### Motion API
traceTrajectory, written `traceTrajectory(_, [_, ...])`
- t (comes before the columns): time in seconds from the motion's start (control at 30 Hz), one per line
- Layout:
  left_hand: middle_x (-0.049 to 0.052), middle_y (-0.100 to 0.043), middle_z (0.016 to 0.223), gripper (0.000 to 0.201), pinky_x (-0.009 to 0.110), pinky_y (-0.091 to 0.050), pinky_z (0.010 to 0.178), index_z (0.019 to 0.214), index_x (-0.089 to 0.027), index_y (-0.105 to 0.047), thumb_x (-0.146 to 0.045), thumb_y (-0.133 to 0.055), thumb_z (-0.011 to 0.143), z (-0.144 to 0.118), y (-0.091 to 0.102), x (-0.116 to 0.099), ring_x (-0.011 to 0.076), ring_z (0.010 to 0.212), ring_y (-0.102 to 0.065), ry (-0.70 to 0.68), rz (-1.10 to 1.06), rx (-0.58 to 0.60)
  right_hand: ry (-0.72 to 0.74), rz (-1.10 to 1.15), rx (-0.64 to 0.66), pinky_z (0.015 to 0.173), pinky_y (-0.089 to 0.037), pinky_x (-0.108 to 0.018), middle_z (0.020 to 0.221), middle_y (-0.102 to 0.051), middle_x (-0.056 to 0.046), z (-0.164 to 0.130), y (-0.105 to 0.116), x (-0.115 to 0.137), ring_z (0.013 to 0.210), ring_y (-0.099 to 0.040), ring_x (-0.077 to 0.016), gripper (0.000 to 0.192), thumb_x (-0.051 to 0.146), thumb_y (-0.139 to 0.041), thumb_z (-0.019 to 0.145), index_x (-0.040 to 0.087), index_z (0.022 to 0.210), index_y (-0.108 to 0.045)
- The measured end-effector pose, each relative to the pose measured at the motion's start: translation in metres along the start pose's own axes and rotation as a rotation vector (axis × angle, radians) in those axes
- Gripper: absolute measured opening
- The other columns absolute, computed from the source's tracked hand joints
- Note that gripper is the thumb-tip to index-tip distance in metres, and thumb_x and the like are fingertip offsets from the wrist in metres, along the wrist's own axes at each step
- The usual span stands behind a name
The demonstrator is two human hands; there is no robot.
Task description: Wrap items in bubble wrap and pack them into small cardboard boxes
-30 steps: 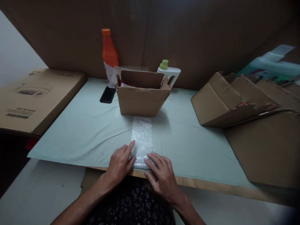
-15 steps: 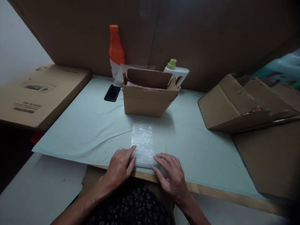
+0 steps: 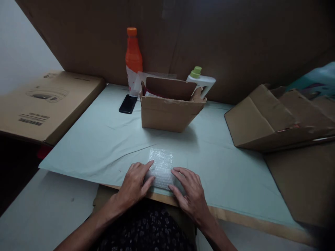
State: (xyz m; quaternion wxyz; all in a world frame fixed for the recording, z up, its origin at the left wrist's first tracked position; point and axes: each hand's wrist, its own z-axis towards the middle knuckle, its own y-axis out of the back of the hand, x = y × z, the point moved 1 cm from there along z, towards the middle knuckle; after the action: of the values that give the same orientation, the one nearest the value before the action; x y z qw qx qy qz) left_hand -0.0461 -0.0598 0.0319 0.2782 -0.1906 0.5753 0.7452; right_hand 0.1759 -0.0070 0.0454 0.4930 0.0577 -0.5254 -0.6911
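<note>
A strip of clear bubble wrap lies on the pale green cloth near the table's front edge, rolled up at its near end. My left hand presses on the roll's left side, fingers resting on it. My right hand holds the right side the same way. What is inside the roll is hidden. An open cardboard box stands just beyond the strip.
An orange bottle and a white bottle with a green cap stand behind the box. A black phone lies to its left. A flat printed carton is at far left; folded cardboard boxes are at right.
The flat part of the bubble wrap has grown shorter as both hands rolled it away from me toward the box. The camera view shifted slightly left.
</note>
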Motion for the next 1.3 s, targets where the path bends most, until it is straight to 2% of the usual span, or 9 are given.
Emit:
traceTrajectory(0.17, [0.010,-0.067,0.104,0.038,0.046,-0.051,0.087,0.132,-0.017,-0.056,-0.028,-0.056,0.096,0.021,-0.007,0.009,0.0256,0.095,-0.060,0.084,0.079,-0.057,0.090,-0.144,0.120,0.090,-0.048,-0.047,0.120,-0.070,-0.014,0.011,-0.012,0.004,0.110,-0.062,-0.0299,0.030,0.019,-0.062,0.092,0.019,0.123,-0.064])
traceTrajectory(0.4, [0.018,-0.058,0.135,0.065,0.041,-0.057,0.090,0.150,-0.019,-0.031,-0.035,-0.057,0.093,-0.009,-0.004,0.001,0.0248,0.115,-0.065,0.534,-0.749,-0.147,-0.241,0.217,0.001,0.084,-0.054,-0.040,0.104,-0.077,-0.008,0.024,-0.020,-0.002,0.093,-0.069,-0.0235,0.023,0.025,-0.056,0.097,0.023,0.116,-0.068])
traceTrajectory(0.5, [0.019,-0.062,0.132,0.079,0.043,-0.053,0.099,0.155,-0.014,-0.019,-0.030,-0.058,0.088,-0.009,-0.008,-0.007,0.0243,0.116,-0.066,0.592,-1.004,-0.043,-0.394,0.414,0.091,0.085,-0.057,-0.037,0.104,-0.077,-0.007,0.019,-0.018,0.003,0.096,-0.071,-0.0230,0.024,0.031,-0.056,0.097,0.023,0.114,-0.071])
traceTrajectory(0.6, [0.013,-0.068,0.119,0.082,0.038,-0.054,0.096,0.156,-0.014,-0.018,-0.027,-0.058,0.087,0.000,-0.006,-0.016,0.0198,0.103,-0.067,0.577,-1.035,0.038,-0.405,0.490,0.123,0.093,-0.056,-0.038,0.110,-0.076,-0.008,0.014,-0.010,0.005,0.104,-0.070,-0.0240,0.024,0.034,-0.059,0.094,0.023,0.110,-0.072])
traceTrajectory(0.77, [0.005,-0.065,0.103,0.079,0.030,-0.056,0.082,0.158,-0.020,-0.020,-0.024,-0.057,0.087,0.000,-0.007,-0.026,0.0152,0.086,-0.064,0.476,-0.940,0.094,-0.399,0.616,0.198,0.098,-0.055,-0.041,0.134,-0.067,-0.013,0.017,0.006,-0.004,0.120,-0.065,-0.0288,0.063,0.041,-0.074,0.082,0.022,0.140,-0.057])
traceTrajectory(0.93, [0.010,-0.066,0.119,0.074,0.041,-0.057,0.092,0.154,-0.026,-0.030,-0.027,-0.064,0.088,0.013,0.002,-0.019,0.0231,0.104,-0.067,0.190,-0.562,0.093,-0.427,0.598,0.245,0.078,-0.059,-0.032,0.090,-0.077,-0.004,0.028,0.018,-0.013,0.084,-0.073,-0.0226,0.013,0.030,-0.064,0.088,0.022,0.093,-0.073])
traceTrajectory(1.13, [0.016,-0.048,0.149,0.072,0.056,-0.038,0.115,0.155,-0.024,-0.028,-0.017,-0.060,0.091,0.121,0.065,-0.013,0.0331,0.145,-0.038,-0.293,0.165,-0.355,-0.212,0.476,0.118,0.073,-0.061,-0.028,0.087,-0.076,-0.004,0.046,0.050,-0.044,0.081,-0.074,-0.0206,0.007,0.025,-0.066,0.087,0.024,0.088,-0.072])
traceTrajectory(1.2, [0.016,-0.050,0.148,0.069,0.057,-0.034,0.117,0.152,-0.020,-0.033,-0.013,-0.059,0.088,0.164,0.079,-0.009,0.0346,0.148,-0.034,-0.330,0.309,-0.382,-0.131,0.406,0.057,0.073,-0.062,-0.027,0.088,-0.076,-0.005,0.055,0.065,-0.054,0.083,-0.074,-0.0208,0.007,0.023,-0.067,0.087,0.025,0.088,-0.073])
traceTrajectory(1.3, [0.012,-0.066,0.122,0.043,0.057,-0.036,0.115,0.128,-0.017,-0.058,-0.009,-0.056,0.086,0.208,0.083,-0.002,0.0330,0.133,-0.049,-0.318,0.401,-0.341,-0.084,0.287,-0.012,0.068,-0.062,-0.025,0.086,-0.076,-0.004,0.071,0.090,-0.067,0.078,-0.075,-0.0198,0.007,0.024,-0.069,0.087,0.028,0.088,-0.075])
